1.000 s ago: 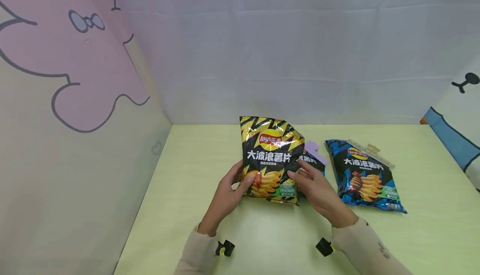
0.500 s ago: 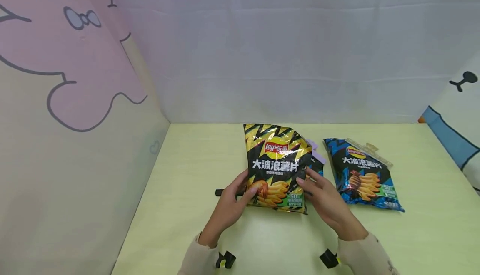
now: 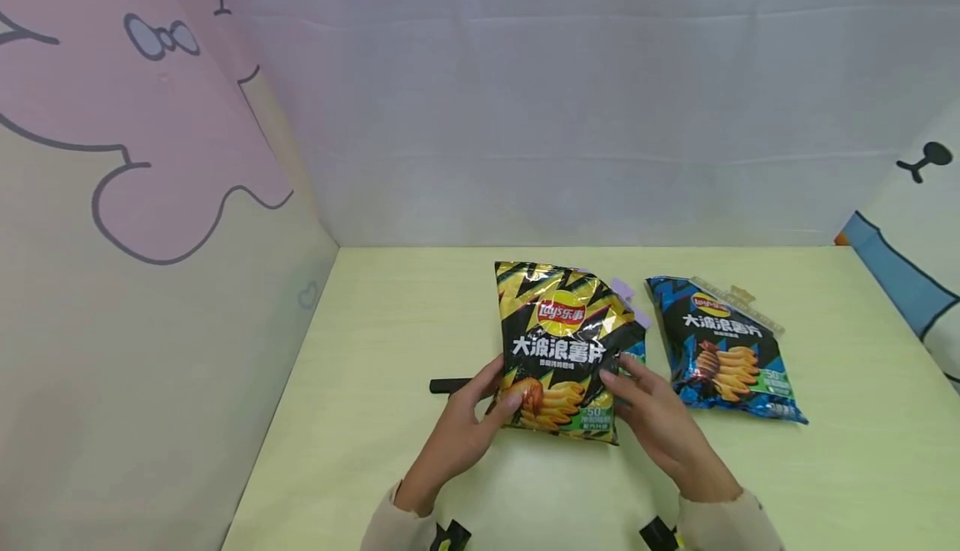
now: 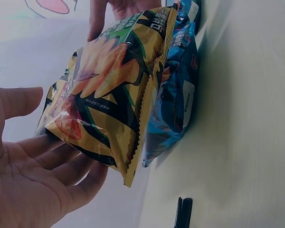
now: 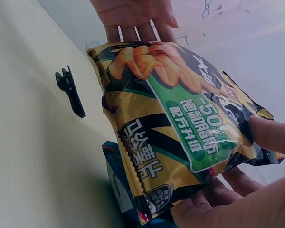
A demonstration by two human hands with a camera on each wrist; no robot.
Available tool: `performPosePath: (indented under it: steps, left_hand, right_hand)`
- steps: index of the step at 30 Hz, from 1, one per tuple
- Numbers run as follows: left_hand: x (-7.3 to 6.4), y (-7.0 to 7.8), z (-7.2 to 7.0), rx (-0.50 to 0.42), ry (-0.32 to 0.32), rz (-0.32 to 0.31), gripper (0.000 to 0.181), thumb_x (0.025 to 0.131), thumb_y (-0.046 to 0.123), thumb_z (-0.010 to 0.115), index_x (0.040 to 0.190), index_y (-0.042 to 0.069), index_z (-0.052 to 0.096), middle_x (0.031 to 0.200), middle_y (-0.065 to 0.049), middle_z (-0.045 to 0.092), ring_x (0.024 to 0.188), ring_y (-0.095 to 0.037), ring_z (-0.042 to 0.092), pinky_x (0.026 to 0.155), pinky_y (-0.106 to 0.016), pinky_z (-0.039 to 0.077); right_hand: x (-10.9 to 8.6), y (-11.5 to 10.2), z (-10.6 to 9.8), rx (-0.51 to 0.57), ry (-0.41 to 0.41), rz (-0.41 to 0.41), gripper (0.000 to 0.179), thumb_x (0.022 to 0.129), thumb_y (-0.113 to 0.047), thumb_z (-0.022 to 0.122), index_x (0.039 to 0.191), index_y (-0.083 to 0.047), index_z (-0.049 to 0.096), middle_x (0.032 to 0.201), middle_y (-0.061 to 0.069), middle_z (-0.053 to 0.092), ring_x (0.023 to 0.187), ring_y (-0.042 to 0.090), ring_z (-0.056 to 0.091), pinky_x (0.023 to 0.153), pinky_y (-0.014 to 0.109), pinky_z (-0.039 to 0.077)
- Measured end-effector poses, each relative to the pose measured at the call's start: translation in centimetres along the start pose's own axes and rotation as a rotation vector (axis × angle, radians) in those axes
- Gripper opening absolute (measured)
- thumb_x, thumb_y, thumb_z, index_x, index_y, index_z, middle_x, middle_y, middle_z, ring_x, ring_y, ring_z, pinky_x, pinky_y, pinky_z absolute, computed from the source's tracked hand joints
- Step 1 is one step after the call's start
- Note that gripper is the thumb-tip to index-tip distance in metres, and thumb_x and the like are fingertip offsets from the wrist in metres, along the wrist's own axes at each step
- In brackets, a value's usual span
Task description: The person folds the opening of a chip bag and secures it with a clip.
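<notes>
A yellow-and-black bag of potato chips (image 3: 558, 351) is held upright before me, front facing me, its top right corner slanting down. My left hand (image 3: 467, 434) holds its lower left side, thumb toward the front and fingers behind; in the left wrist view those fingers (image 4: 57, 161) lie under the bag. My right hand (image 3: 663, 418) grips the lower right side, with the thumb on the front in the right wrist view. A blue chip bag (image 3: 636, 347) with a purple bag clip (image 3: 622, 289) is mostly hidden behind it. A black bag clip (image 3: 448, 386) lies beside my left hand.
Another blue chip bag (image 3: 731, 359) lies on the pale yellow table (image 3: 375, 309) at the right, a beige bag clip (image 3: 738, 303) across its top corner. A pale wall (image 3: 562, 134) rises behind, and a printed wall (image 3: 172, 351) borders the left side.
Both hands have brought the yellow-and-black chip bag toward me and slightly right. The black clip on the table has come into sight beside the left hand.
</notes>
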State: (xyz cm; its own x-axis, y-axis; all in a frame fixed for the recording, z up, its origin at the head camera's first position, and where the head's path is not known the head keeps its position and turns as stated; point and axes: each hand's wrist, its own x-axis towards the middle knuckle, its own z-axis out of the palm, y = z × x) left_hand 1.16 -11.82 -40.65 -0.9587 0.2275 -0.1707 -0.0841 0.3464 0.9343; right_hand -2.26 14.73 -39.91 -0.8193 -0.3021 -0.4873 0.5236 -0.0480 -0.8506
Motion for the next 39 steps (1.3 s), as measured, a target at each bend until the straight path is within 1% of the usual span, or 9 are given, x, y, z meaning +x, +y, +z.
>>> performPosePath:
  steps: [6, 14, 20, 27, 29, 31, 33, 38, 39]
  left_hand:
    - [-0.5, -0.2, 0.6, 0.012, -0.033, -0.020, 0.063, 0.105, 0.043, 0.049, 0.158, 0.013, 0.032, 0.161, -0.011, 0.041, 0.142, -0.034, 0.050, 0.115, -0.058, 0.039]
    - [-0.5, -0.8, 1.6, -0.018, -0.051, -0.061, 0.062, 0.105, 0.044, 0.049, 0.158, 0.015, 0.034, 0.157, -0.011, 0.046, 0.140, -0.034, 0.051, 0.115, -0.059, 0.040]
    - [-0.7, -1.3, 2.2, -0.046, -0.074, -0.068, 0.061, 0.105, 0.043, 0.051, 0.157, 0.015, 0.035, 0.156, -0.013, 0.048, 0.139, -0.035, 0.053, 0.114, -0.058, 0.042]
    - [-0.6, -1.7, 3.0, -0.062, -0.093, -0.091, 0.062, 0.104, 0.044, 0.051, 0.157, 0.017, 0.035, 0.156, -0.010, 0.048, 0.140, -0.031, 0.053, 0.115, -0.054, 0.042]
    - [-0.6, -1.8, 3.2, -0.060, -0.096, -0.091, 0.062, 0.104, 0.045, 0.051, 0.157, 0.017, 0.035, 0.156, -0.010, 0.049, 0.139, -0.030, 0.054, 0.115, -0.053, 0.042]
    - [-0.6, -1.9, 3.3, -0.057, -0.097, -0.087, 0.062, 0.104, 0.044, 0.051, 0.157, 0.017, 0.034, 0.155, -0.009, 0.049, 0.139, -0.029, 0.054, 0.114, -0.053, 0.043]
    - [-0.6, -2.1, 3.4, -0.054, -0.097, -0.090, 0.061, 0.104, 0.045, 0.051, 0.156, 0.018, 0.035, 0.154, -0.008, 0.051, 0.139, -0.028, 0.054, 0.114, -0.053, 0.043]
    - [-0.4, -2.4, 3.4, -0.064, -0.096, -0.100, 0.062, 0.103, 0.046, 0.054, 0.156, 0.019, 0.035, 0.153, -0.008, 0.051, 0.140, -0.028, 0.053, 0.114, -0.052, 0.044]
    - [-0.4, -2.4, 3.4, -0.065, -0.094, -0.104, 0.063, 0.102, 0.046, 0.054, 0.156, 0.019, 0.034, 0.153, -0.008, 0.051, 0.140, -0.029, 0.053, 0.114, -0.052, 0.044]
  right_hand:
    - [-0.4, 0.5, -0.3, 0.013, 0.021, 0.026, 0.080, 0.108, -0.029, 0.047, 0.161, -0.004, -0.007, 0.170, 0.020, 0.004, 0.154, 0.043, 0.016, 0.125, 0.062, 0.016]
    - [-0.6, 1.6, -1.0, 0.010, 0.043, 0.040, 0.074, 0.108, -0.033, 0.046, 0.162, -0.006, 0.002, 0.167, 0.019, 0.019, 0.153, 0.037, 0.023, 0.124, 0.061, 0.023]
    - [-0.7, 2.6, -1.5, 0.008, 0.057, 0.057, 0.072, 0.108, -0.032, 0.045, 0.162, -0.004, 0.005, 0.167, 0.018, 0.018, 0.152, 0.035, 0.023, 0.123, 0.058, 0.026]
    - [-0.8, 3.3, -1.8, -0.008, 0.091, 0.075, 0.072, 0.108, -0.032, 0.046, 0.162, -0.004, 0.009, 0.167, 0.017, 0.021, 0.148, 0.031, 0.028, 0.120, 0.055, 0.032]
    - [-0.7, 3.5, -1.9, -0.018, 0.098, 0.075, 0.072, 0.107, -0.033, 0.047, 0.162, -0.004, 0.010, 0.166, 0.017, 0.023, 0.144, 0.027, 0.034, 0.117, 0.052, 0.036]
    - [-0.7, 3.6, -2.1, -0.031, 0.105, 0.072, 0.072, 0.107, -0.034, 0.048, 0.161, -0.004, 0.012, 0.163, 0.016, 0.029, 0.137, 0.019, 0.043, 0.114, 0.046, 0.040]
    - [-0.6, 3.8, -2.1, -0.035, 0.103, 0.063, 0.072, 0.107, -0.033, 0.048, 0.161, -0.003, 0.011, 0.162, 0.017, 0.030, 0.136, 0.018, 0.043, 0.114, 0.047, 0.040]
    - [-0.7, 3.8, -2.0, -0.051, 0.098, 0.044, 0.073, 0.107, -0.032, 0.048, 0.162, -0.004, 0.008, 0.164, 0.020, 0.027, 0.144, 0.027, 0.037, 0.117, 0.059, 0.036]
    - [-0.7, 3.8, -1.9, -0.061, 0.103, 0.041, 0.073, 0.107, -0.031, 0.049, 0.162, -0.005, 0.009, 0.163, 0.021, 0.029, 0.142, 0.026, 0.040, 0.115, 0.059, 0.037]
